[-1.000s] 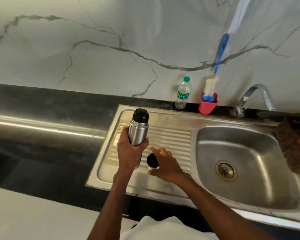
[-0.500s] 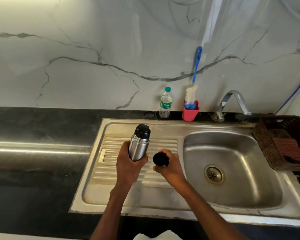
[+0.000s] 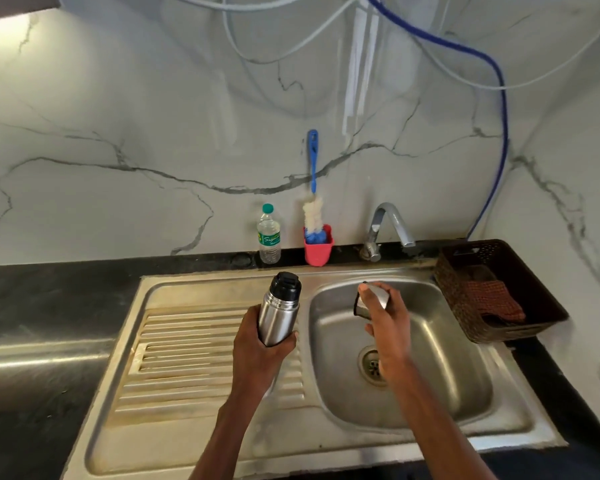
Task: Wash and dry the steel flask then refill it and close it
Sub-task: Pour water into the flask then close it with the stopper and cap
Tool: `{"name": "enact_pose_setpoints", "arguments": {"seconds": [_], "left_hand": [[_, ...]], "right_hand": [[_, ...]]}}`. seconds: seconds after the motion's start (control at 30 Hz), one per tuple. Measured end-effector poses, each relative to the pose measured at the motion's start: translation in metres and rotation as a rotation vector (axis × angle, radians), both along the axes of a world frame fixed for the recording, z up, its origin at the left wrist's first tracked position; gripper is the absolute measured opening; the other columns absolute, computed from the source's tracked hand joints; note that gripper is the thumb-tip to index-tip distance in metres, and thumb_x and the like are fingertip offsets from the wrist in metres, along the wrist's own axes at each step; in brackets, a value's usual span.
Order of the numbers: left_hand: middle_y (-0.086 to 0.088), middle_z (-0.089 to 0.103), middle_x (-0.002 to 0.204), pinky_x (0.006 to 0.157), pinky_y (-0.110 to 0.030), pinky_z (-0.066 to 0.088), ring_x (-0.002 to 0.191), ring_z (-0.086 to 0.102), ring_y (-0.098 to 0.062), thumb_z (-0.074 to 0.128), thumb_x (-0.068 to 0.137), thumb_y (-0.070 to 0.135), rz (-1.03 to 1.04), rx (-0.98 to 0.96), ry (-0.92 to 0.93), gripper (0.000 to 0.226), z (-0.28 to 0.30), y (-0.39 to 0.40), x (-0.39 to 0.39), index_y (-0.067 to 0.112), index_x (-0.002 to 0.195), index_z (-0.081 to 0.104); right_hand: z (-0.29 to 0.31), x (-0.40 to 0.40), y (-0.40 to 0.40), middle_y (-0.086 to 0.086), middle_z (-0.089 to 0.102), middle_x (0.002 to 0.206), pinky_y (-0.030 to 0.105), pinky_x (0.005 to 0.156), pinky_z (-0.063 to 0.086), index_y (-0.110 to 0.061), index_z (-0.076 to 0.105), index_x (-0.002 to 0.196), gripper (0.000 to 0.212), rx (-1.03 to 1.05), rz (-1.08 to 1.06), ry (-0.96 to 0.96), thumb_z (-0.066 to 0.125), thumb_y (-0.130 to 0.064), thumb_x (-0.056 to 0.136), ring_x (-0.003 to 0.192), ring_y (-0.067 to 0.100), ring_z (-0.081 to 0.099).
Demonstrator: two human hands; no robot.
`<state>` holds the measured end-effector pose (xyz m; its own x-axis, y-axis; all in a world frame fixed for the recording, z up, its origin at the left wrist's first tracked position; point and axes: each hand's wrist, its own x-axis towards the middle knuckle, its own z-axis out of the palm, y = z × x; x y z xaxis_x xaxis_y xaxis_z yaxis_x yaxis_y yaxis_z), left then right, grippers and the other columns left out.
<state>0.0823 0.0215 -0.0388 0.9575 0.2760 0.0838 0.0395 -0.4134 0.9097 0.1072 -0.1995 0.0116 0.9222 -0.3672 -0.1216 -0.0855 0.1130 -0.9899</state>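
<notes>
My left hand [image 3: 261, 344] grips the steel flask [image 3: 280, 311] round its lower body, holding it upright over the inner edge of the draining board. A black stopper still sits in the flask's neck. My right hand [image 3: 387, 332] holds the flask's steel cup lid [image 3: 373, 299] over the sink basin [image 3: 440, 372], below and left of the tap [image 3: 388, 223]. The lid's black inside faces left and my fingers wrap round its shell. No water runs from the tap.
A plastic water bottle [image 3: 269, 235] and a red holder with a blue bottle brush [image 3: 314, 216] stand at the wall behind the sink. A dark basket [image 3: 499, 289] with a cloth sits right of the basin. The ribbed draining board [image 3: 194, 358] lies left.
My right hand has carried the cup lid from beside the flask rightward over the basin. The flask stays in my left hand. The camera has tilted up and shifted right.
</notes>
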Motion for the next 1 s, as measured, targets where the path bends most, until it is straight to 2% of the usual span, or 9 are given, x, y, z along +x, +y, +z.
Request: {"name": "enact_pose_setpoints", "arguments": {"seconds": [0.07,0.17,0.27,0.37,0.47,0.63,0.8,0.93,1.0], "left_hand": [[0.009,0.07,0.092,0.068,-0.037,0.058,0.077,0.067,-0.008,0.096,0.066,0.028,-0.018,0.004,0.004,0.056,-0.002,-0.013,0.003,0.035,0.106,0.058],[0.01,0.07,0.092,0.069,-0.042,0.059,0.077,0.067,-0.009,0.095,0.066,0.031,-0.051,0.012,0.0,0.055,-0.004,-0.029,0.005,0.037,0.106,0.059],[0.012,0.069,0.09,0.068,-0.044,0.059,0.077,0.067,-0.01,0.092,0.064,0.038,-0.075,0.019,-0.004,0.053,-0.006,-0.041,0.009,0.037,0.105,0.058],[0.012,0.068,0.09,0.068,-0.045,0.059,0.078,0.066,-0.01,0.091,0.063,0.04,-0.079,0.02,-0.013,0.053,-0.004,-0.048,0.012,0.037,0.104,0.057],[0.011,0.069,0.092,0.069,-0.045,0.059,0.078,0.067,-0.01,0.09,0.063,0.042,-0.076,0.033,-0.021,0.054,0.0,-0.051,0.014,0.038,0.106,0.057],[0.012,0.067,0.092,0.067,-0.044,0.058,0.079,0.066,-0.012,0.091,0.064,0.041,-0.069,0.072,-0.044,0.054,0.003,-0.049,0.012,0.036,0.104,0.055],[0.013,0.067,0.094,0.068,-0.045,0.059,0.081,0.066,-0.01,0.089,0.064,0.044,-0.076,0.07,-0.038,0.055,0.004,-0.047,0.009,0.038,0.106,0.055],[0.013,0.066,0.094,0.068,-0.044,0.058,0.08,0.065,-0.008,0.091,0.063,0.042,-0.08,0.095,-0.055,0.057,0.006,-0.043,0.007,0.037,0.107,0.055],[0.014,0.066,0.095,0.069,-0.043,0.058,0.081,0.065,-0.006,0.094,0.065,0.038,-0.079,0.094,-0.056,0.058,0.007,-0.041,0.007,0.038,0.108,0.055]], "right_hand": [[0.013,-0.001,-0.014,-0.013,0.072,0.102,0.028,0.083,0.052,-0.034,0.066,0.112,0.023,-0.179,-0.004,-0.096,0.077,-0.035,0.091,0.097,0.003,0.066],[0.027,0.003,-0.029,-0.006,0.063,0.111,0.032,0.092,0.041,-0.032,0.064,0.12,0.041,-0.682,-0.12,-0.234,0.074,-0.052,0.086,0.1,0.013,0.055],[0.043,0.004,-0.034,-0.006,0.059,0.104,0.032,0.09,0.034,-0.022,0.066,0.116,0.045,-0.934,-0.229,-0.416,0.076,-0.051,0.083,0.092,0.013,0.048],[0.034,0.008,-0.037,-0.015,0.06,0.082,0.036,0.083,0.04,-0.029,0.063,0.09,0.032,-1.083,-0.138,-0.249,0.07,-0.059,0.084,0.084,0.017,0.056],[0.025,0.014,-0.038,-0.016,0.051,0.063,0.04,0.084,0.041,-0.025,0.049,0.071,0.045,-1.066,-0.015,0.091,0.065,-0.065,0.083,0.08,0.021,0.057],[0.057,0.017,-0.038,-0.014,0.069,0.089,0.031,0.078,0.038,-0.026,0.067,0.104,0.04,-0.979,-0.191,-0.337,0.067,-0.061,0.086,0.089,0.013,0.048],[0.036,0.014,-0.028,-0.013,0.057,0.069,0.033,0.071,0.044,-0.026,0.05,0.076,0.046,-1.006,0.093,0.051,0.067,-0.069,0.083,0.074,0.017,0.055],[0.041,0.006,-0.028,-0.02,0.053,0.098,0.032,0.082,0.04,-0.026,0.059,0.111,0.051,-1.005,-0.085,-0.197,0.079,-0.06,0.079,0.094,0.009,0.043],[0.041,0.005,-0.028,-0.02,0.055,0.1,0.031,0.077,0.043,-0.029,0.057,0.11,0.053,-0.967,-0.062,-0.224,0.083,-0.059,0.075,0.091,0.009,0.044]]}}
